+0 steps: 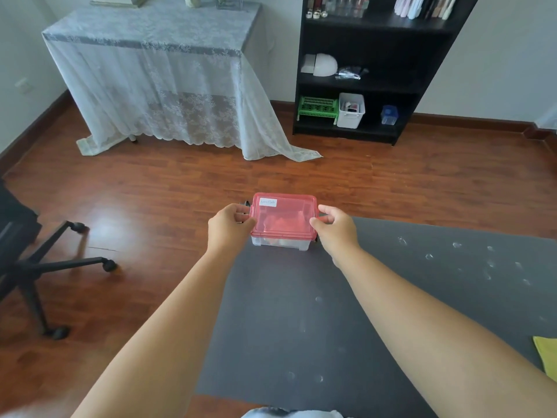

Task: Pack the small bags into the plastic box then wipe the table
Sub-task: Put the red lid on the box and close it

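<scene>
Fingers of the left hand (230,226) curl around the left end of the plastic box (283,224), thumb on the red lid (284,217); those of the right hand (334,229) pinch the right end likewise. Black latches at both ends are mostly hidden behind the hands. Its box sits at the far left corner of the dark table (301,312). Contents show only as blurred shapes through the lid. A yellow cloth (547,354) is cut off at the right edge.

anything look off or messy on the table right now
Yes: whitish smudges dot the dark table, mostly on its right side, so it is unwiped. The plastic box sits right at the far corner.
</scene>
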